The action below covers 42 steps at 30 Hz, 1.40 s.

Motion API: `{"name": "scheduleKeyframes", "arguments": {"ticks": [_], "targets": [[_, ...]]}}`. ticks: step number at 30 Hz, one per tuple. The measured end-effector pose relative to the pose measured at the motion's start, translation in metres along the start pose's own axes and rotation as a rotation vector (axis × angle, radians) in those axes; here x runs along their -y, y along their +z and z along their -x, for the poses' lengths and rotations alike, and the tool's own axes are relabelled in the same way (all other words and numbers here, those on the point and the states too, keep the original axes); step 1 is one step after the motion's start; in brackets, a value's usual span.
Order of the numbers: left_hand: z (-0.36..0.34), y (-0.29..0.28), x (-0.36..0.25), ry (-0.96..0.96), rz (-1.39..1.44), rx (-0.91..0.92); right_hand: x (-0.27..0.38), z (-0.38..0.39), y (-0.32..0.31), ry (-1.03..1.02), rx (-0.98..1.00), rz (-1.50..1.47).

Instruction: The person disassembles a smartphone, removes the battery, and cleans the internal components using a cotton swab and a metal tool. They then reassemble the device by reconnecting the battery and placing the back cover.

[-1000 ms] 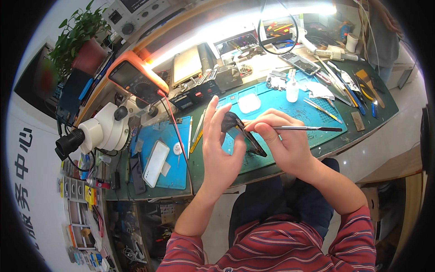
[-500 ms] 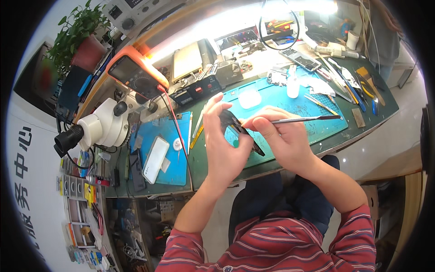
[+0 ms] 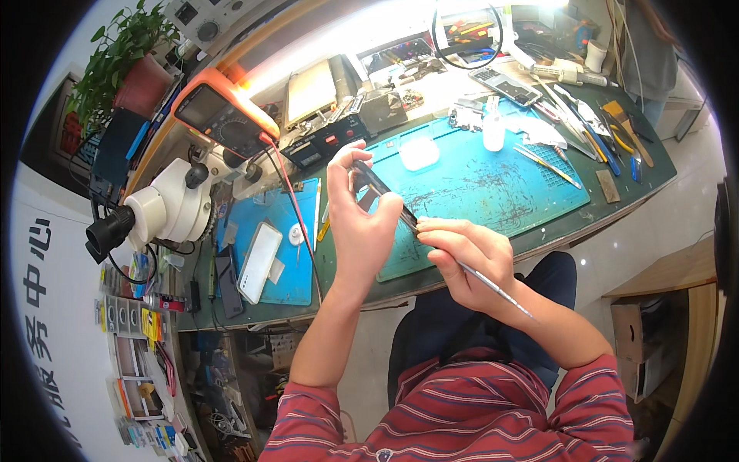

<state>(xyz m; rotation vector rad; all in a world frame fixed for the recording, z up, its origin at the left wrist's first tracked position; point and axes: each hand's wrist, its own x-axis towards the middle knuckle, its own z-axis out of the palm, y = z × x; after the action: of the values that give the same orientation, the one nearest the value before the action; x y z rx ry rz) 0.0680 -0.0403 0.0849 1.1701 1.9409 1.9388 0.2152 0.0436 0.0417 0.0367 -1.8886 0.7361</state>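
Observation:
My left hand (image 3: 360, 223) is closed around the edges of a dark, opened phone (image 3: 376, 182), held tilted above the bench mat. Its inner side is mostly hidden by my fingers and the angle. My right hand (image 3: 473, 258) has its thumb and fingertips at the phone's lower end, touching the edge. A slim silver hand tool (image 3: 496, 289) is tucked in that same hand, its shaft pointing down and right over the wrist. What the fingertips pinch at the phone is too small to make out. Beneath lies a blue repair mat (image 3: 469, 196).
To the left, a white phone (image 3: 260, 262) rests on a smaller blue mat (image 3: 289, 289). A microscope (image 3: 165, 208) and an orange multimeter (image 3: 223, 115) with leads stand beyond it. A white bottle (image 3: 493, 133), tweezers and pliers (image 3: 620, 140) lie at the right.
The tool in my right hand has swung from pointing right to pointing down and back toward me. That hand moved lower along the phone, and the phone is turned more edge-on.

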Motion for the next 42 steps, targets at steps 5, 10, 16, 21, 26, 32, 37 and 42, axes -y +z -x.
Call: {"name": "scheduleKeyframes", "arguments": {"ticks": [5, 10, 16, 21, 26, 32, 37, 42], "targets": [[-0.001, 0.0, 0.003, 0.025, -0.043, 0.001, 0.0, 0.001, 0.005, -0.009, -0.008, 0.027], [0.0, 0.001, 0.004, 0.031, -0.031, -0.013, 0.003, -0.001, 0.012, -0.015, -0.023, 0.122], [0.001, 0.0, 0.004, 0.028, -0.032, -0.011, 0.005, -0.004, 0.013, 0.213, -0.046, -0.081], [0.0, -0.001, 0.008, 0.035, -0.062, -0.016, 0.005, -0.005, 0.01, 0.347, -0.028, -0.19], [-0.001, 0.003, 0.004, 0.035, -0.049, -0.011, 0.001, -0.005, 0.012, 0.394, -0.047, -0.223], [-0.007, 0.002, 0.009, 0.064, -0.173, 0.056, -0.011, -0.001, 0.01, 0.698, -0.08, -0.533], [-0.014, 0.001, 0.01, 0.054, -0.169, 0.11, -0.017, -0.007, 0.004, 0.844, -0.028, -0.77], [-0.024, -0.009, 0.008, -0.005, -0.226, 0.207, -0.014, -0.004, -0.028, 0.735, -0.097, -0.528]]}}
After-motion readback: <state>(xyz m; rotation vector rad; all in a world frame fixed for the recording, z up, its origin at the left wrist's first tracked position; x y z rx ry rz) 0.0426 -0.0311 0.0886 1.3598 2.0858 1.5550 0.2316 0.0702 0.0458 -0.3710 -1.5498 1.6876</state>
